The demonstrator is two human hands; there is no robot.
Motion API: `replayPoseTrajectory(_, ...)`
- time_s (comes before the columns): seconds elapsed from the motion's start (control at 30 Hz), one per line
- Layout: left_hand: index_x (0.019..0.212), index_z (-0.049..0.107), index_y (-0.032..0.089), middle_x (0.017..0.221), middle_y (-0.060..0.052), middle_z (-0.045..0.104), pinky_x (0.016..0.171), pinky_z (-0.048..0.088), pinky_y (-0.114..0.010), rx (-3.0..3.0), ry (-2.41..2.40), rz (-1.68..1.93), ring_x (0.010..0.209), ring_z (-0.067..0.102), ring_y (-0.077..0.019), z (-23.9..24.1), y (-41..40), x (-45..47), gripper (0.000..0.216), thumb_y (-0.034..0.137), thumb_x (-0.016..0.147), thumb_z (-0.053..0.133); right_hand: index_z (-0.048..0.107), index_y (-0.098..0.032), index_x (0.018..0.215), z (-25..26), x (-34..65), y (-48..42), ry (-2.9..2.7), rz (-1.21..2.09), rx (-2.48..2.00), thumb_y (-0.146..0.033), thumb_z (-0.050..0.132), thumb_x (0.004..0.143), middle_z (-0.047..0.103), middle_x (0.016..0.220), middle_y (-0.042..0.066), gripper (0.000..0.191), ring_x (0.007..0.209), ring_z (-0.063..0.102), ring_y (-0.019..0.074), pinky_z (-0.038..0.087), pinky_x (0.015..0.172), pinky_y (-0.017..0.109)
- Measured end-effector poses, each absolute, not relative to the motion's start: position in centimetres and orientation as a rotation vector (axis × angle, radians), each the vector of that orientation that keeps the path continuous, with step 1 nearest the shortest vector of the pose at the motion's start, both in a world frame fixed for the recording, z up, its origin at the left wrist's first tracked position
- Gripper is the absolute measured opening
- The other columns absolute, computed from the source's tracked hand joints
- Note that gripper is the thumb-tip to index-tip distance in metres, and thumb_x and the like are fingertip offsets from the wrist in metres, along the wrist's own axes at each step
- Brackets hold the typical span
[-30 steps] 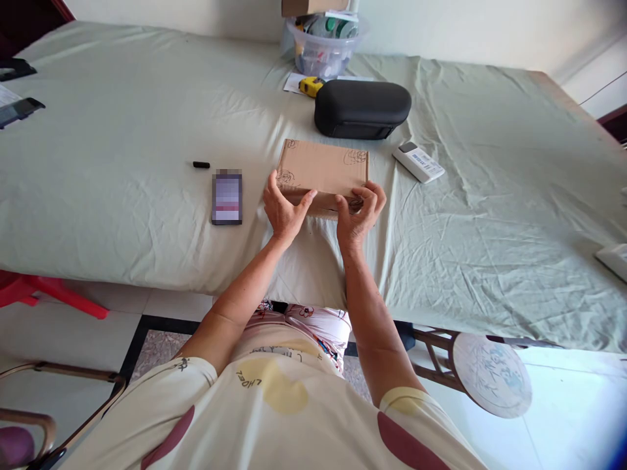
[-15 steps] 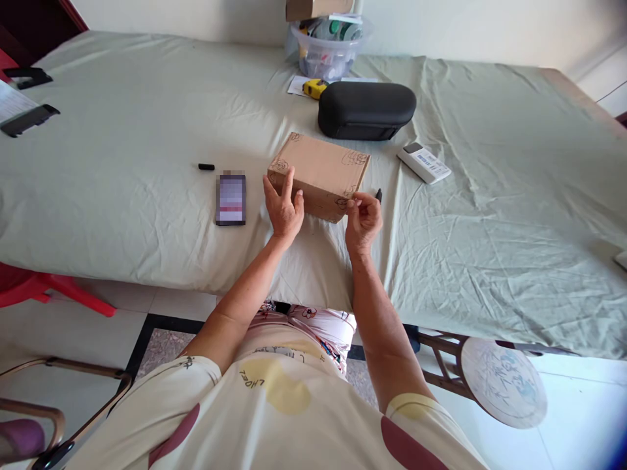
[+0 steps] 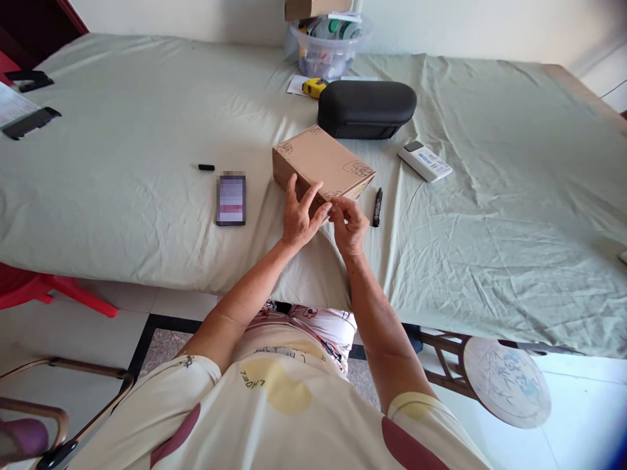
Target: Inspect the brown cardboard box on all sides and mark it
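Note:
A closed brown cardboard box point(image 3: 321, 156) sits at an angle on the cloth, with black scribbles at its top corners. My left hand point(image 3: 300, 219) rests against its near side, fingers spread, the thumb reaching toward the near corner. At that corner my right hand point(image 3: 350, 228) has thumb and index finger pinched on the box's edge. The fingers cover the exact spot they grip. Just right of the box lies a black marker pen point(image 3: 377, 207) without its cap. The black cap point(image 3: 206, 168) lies far to the left, above a phone point(image 3: 230, 201).
Behind the box is a black hard case point(image 3: 367, 109), beside a yellow tape measure point(image 3: 314, 87). A white and grey device point(image 3: 425, 162) lies to the right. A clear plastic tub point(image 3: 327, 55) of odds and ends stands at the wall. Below the table's right side is a round stool point(image 3: 507, 382).
The box has turned clockwise and shifted slightly right. My left hand has moved right along its near side, and my right hand has moved left, uncovering the marker pen.

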State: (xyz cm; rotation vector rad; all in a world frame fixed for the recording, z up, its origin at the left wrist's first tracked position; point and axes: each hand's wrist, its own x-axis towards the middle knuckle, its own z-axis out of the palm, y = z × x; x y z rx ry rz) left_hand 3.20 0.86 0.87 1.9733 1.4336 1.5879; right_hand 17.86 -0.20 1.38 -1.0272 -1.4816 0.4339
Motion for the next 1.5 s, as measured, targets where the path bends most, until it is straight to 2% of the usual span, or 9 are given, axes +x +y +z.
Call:
replayPoseTrajectory(0.17,0.145,0.058,0.027,0.176,-0.015,0.024,0.132,0.034,-0.058,2.026,1.445,1.591,0.165,0.028,-0.0391,0.4,1.1,3.4,0.073,0.080,0.094,0.056,0.077,-0.026,0.109,1.4,18.9,0.7,-1.415,0.353,-1.138,-0.060,0.061,0.100,0.068,0.074,-0.002,0.038,0.063,0.064,0.0124,0.057,0.064,0.029)
replayPoseTrajectory(0.43,0.145,0.056,0.039,0.176,-0.005,0.027,0.131,0.037,-0.053,2.052,1.291,1.593,0.161,0.036,-0.0323,-0.4,1.8,2.8,0.058,0.075,0.100,0.048,0.077,-0.026,0.114,1.0,22.2,2.0,-1.279,0.231,-1.227,-0.059,0.060,0.099,0.061,0.068,-0.005,0.040,0.061,0.060,0.0129,0.056,0.066,0.031)
replayPoseTrajectory(0.6,0.147,0.054,0.033,0.175,-0.010,0.031,0.131,0.036,-0.053,2.098,1.243,1.565,0.162,0.036,-0.0335,-0.2,2.1,2.2,0.062,0.075,0.101,0.045,0.075,-0.024,0.119,0.5,24.4,3.1,-1.139,0.189,-1.308,-0.065,0.054,0.100,0.059,0.067,-0.004,0.050,0.060,0.062,0.0143,0.055,0.065,0.032)
replayPoseTrajectory(0.87,0.150,0.050,0.031,0.172,-0.015,0.035,0.129,0.039,-0.049,2.043,1.232,1.584,0.161,0.039,-0.0316,0.9,1.7,1.7,0.066,0.075,0.103,0.038,0.074,-0.021,0.088,0.8,24.4,2.8,-1.123,0.211,-1.300,-0.070,0.059,0.095,0.060,0.071,-0.003,0.052,0.065,0.057,0.0132,0.052,0.068,0.030)
replayPoseTrajectory(1.0,0.152,0.048,0.033,0.170,-0.014,0.039,0.123,0.047,-0.047,1.890,1.298,1.621,0.159,0.041,-0.0299,1.9,1.5,1.1,0.073,0.081,0.101,0.032,0.076,-0.022,0.090,0.9,24.0,2.5,-1.167,0.251,-1.280,-0.066,0.065,0.093,0.067,0.080,0.000,0.045,0.076,0.063,0.0150,0.055,0.076,0.032)
replayPoseTrajectory(1.13,0.152,0.049,0.032,0.166,-0.014,0.045,0.126,0.045,-0.049,1.773,1.351,1.702,0.158,0.040,-0.0309,2.1,2.0,0.6,0.081,0.087,0.097,0.028,0.074,-0.024,0.098,1.0,23.5,2.5,-1.169,0.405,-1.244,-0.068,0.064,0.093,0.070,0.083,-0.001,0.046,0.069,0.064,0.0119,0.054,0.066,0.027)
replayPoseTrajectory(1.27,0.154,0.047,0.032,0.166,-0.015,0.044,0.125,0.046,-0.049,1.729,1.295,1.688,0.159,0.040,-0.0310,1.8,2.2,1.0,0.082,0.087,0.097,0.028,0.069,-0.025,0.103,0.9,23.3,2.8,-1.084,0.459,-1.161,-0.074,0.060,0.093,0.066,0.074,-0.003,0.051,0.059,0.063,0.0104,0.050,0.055,0.024)
replayPoseTrajectory(1.37,0.151,0.047,0.031,0.166,-0.015,0.044,0.120,0.052,-0.048,1.688,1.250,1.642,0.155,0.047,-0.0281,1.4,2.1,1.9,0.071,0.080,0.101,0.038,0.068,-0.026,0.104,0.9,23.6,3.1,-1.012,0.438,-1.117,-0.076,0.060,0.092,0.063,0.072,-0.004,0.052,0.060,0.065,0.0111,0.052,0.054,0.024)
replayPoseTrajectory(1.5,0.137,0.051,0.027,0.145,-0.015,0.059,0.113,0.056,-0.047,1.601,1.301,1.606,0.137,0.062,-0.0263,0.7,2.0,2.7,0.057,0.063,0.097,0.066,0.069,-0.026,0.111,0.8,23.8,3.0,-1.034,0.414,-1.115,-0.074,0.059,0.094,0.064,0.076,-0.003,0.052,0.065,0.067,0.0123,0.055,0.056,0.025)
